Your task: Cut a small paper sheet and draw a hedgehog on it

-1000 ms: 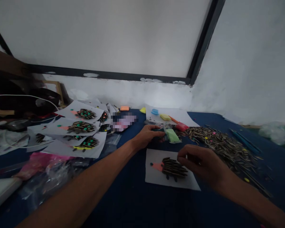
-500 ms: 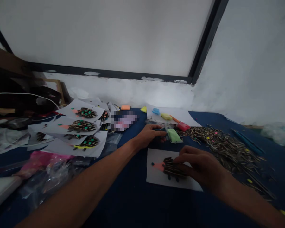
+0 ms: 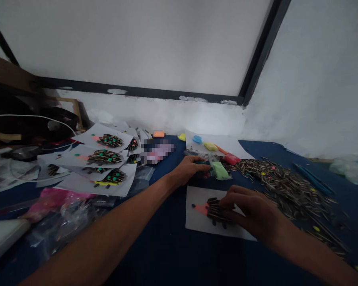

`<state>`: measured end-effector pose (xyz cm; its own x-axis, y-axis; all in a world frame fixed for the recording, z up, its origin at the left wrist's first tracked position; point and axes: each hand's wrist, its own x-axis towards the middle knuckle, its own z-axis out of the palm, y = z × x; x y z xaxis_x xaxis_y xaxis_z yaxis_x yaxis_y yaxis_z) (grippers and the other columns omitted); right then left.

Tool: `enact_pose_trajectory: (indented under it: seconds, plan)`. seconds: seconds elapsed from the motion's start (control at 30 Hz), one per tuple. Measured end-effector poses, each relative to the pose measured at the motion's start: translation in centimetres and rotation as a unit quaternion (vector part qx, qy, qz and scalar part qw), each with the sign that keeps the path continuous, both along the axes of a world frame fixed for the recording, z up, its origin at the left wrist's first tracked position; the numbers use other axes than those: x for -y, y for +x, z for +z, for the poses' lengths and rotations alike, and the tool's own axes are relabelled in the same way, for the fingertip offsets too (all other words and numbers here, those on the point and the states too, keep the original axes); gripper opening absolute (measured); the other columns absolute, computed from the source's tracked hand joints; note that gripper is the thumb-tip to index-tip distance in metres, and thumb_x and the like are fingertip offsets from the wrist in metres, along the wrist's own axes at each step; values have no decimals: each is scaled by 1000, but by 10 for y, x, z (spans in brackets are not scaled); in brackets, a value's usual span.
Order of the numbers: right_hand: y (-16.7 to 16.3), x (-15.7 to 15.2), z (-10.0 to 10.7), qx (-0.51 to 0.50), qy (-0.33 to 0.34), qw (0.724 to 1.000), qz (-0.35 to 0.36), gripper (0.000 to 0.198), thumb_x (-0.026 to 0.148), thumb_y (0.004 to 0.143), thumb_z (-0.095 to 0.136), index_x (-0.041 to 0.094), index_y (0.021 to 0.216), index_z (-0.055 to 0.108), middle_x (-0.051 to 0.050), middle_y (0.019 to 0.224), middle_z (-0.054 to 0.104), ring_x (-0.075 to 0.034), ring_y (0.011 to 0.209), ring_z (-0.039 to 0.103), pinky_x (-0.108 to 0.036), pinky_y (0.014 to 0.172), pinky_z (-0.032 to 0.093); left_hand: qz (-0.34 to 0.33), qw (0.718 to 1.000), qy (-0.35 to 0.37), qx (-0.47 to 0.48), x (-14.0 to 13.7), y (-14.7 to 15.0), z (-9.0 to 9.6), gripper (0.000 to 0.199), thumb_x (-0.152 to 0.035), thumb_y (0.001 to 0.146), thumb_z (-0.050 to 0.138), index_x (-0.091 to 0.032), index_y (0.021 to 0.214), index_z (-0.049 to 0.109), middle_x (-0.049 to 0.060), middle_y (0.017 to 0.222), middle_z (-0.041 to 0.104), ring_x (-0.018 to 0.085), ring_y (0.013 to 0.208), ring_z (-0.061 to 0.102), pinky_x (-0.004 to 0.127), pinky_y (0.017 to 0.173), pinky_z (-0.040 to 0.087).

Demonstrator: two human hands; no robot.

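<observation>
A white paper sheet (image 3: 193, 222) lies in front of me with a hedgehog figure (image 3: 214, 210) on it, its snout of orange clay and its body of striped sunflower seeds. Over the back of that figure, my right hand (image 3: 250, 210) has thumb and fingers pinched together and touching the seeds; whatever is between the fingertips is hidden. Beyond the sheet my left hand (image 3: 191, 169) has its fingers closed round a small dark green packet (image 3: 201, 163), mostly covered by the fingers. Right beside it lies a light green clay packet (image 3: 220, 171).
A loose pile of sunflower seeds (image 3: 286, 186) spreads to the right, near a blue pen-like tool (image 3: 313, 178). Behind are a red clay packet (image 3: 232, 159) and a yellow one (image 3: 210, 146). Finished hedgehog sheets (image 3: 104, 157) are stacked left, above crumpled plastic bags (image 3: 74, 214).
The view has shifted slightly, so everything sits a little further right. Both hands keep nearly the same places, the right fingers still at the hedgehog's back.
</observation>
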<state>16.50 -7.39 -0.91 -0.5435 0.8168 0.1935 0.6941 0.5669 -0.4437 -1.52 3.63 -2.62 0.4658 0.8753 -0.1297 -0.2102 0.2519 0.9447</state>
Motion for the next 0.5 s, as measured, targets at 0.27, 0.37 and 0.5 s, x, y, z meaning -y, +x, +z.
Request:
enact_pose_trajectory:
  seconds: [0.27,0.37,0.5]
  plan:
    - [1,1,-1,34,7,999,5,19,29,90,50,23,80,66,-4,79,58,-11,58,52,-24,52,39,10,1000,-5,-16,1,0,2,11,-6,73,68,-11,82,63,2,68,65,9,56,60,22,57,51]
    - [1,0,-1,38,14,999,6,20,29,91,49,23,82,66,-4,79,57,-11,59,53,-24,52,39,5,1000,-3,-16,1,0,2,13,-7,71,70,-11,81,64,3,68,65,9,56,60,23,58,52]
    - [2,1,-2,41,18,999,14,19,29,91,49,23,86,67,-4,81,58,-11,61,55,-24,52,40,5,1000,-3,-7,1,0,1,11,-6,72,69,-10,80,63,2,67,64,9,55,60,22,57,51]
